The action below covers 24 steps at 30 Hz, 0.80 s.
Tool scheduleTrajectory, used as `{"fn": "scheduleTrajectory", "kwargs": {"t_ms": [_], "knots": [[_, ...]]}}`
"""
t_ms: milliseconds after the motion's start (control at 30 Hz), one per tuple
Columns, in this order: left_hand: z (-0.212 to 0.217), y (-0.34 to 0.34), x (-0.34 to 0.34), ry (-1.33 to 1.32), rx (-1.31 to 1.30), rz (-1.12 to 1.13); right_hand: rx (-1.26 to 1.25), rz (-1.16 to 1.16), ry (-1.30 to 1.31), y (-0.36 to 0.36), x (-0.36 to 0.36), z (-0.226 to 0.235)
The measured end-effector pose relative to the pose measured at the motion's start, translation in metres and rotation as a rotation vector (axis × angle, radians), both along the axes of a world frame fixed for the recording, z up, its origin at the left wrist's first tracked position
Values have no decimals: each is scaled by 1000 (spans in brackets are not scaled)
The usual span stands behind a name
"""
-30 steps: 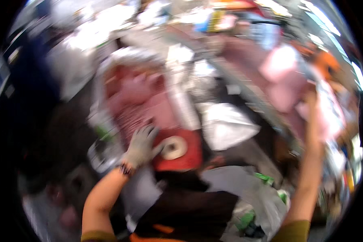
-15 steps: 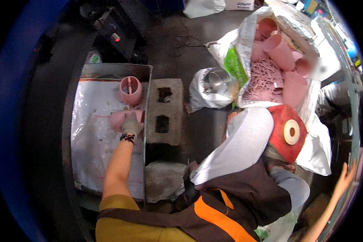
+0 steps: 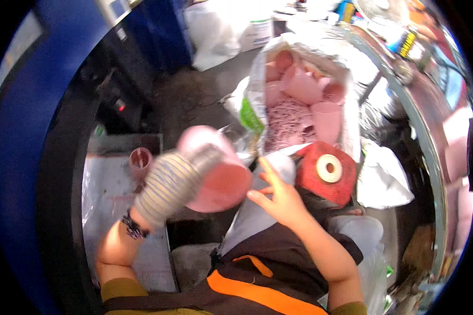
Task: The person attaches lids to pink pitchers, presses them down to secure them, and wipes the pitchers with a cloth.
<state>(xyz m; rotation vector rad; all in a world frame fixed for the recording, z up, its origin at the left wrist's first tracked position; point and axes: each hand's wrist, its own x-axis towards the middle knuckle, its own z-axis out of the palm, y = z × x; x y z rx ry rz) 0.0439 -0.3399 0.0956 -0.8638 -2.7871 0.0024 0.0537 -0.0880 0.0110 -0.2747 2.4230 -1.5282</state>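
Left hand (image 3: pixel 176 181), gloved, is clamped on the side of a pink cup (image 3: pixel 223 186). Cup sits tilted between the hands, mouth turned to the right hand (image 3: pixel 281 202) side. Right hand is bare, fingers spread, just beside the rim; can't tell if it touches. Hands are apart.

Risks, my read: looks like a one-hand hold, so if the gloved hold slips on a smooth wall, the cup could drop toward the trouser leg (image 3: pixel 255 223) under the hands. Right fingers arriving off-line could knock the rim and twist the cup loose. Left fingertips are blurred, so can't judge grip quality.

Around: red block (image 3: pixel 336 192) with white ring (image 3: pixel 320 169) is just beyond the right hand, right side, and could catch knuckles on a swing that way. Sack (image 3: pixel 353 115) with spare cups (image 3: pixel 326 123) and pink scraps (image 3: pixel 289 123) crowds the space ahead of the right hand. Further right of that hand: white bag (image 3: pixel 383 181), then metal rail (image 3: pixel 437 181) limiting reach. Second cup (image 3: pixel 141 160) is in the lined tray (image 3: pixel 147 252), just past the left hand
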Motion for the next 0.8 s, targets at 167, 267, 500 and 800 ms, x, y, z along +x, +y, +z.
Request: {"fn": "scheduleTrajectory", "kwargs": {"t_ms": [167, 267, 500, 800], "knots": [[-15, 98, -44, -227, 1160, -188, -569, -284, 75, 104, 21, -43], [-38, 158, -51, -716, 1266, -196, -798, -383, -124, 134, 53, -70], [-9, 214, -50, -140, 806, -833, -31, -691, 180, 222, 97, -77], [-26, 240, -22, -7, 310, -989, 963, -17, 923, 186, 87, 88]]}}
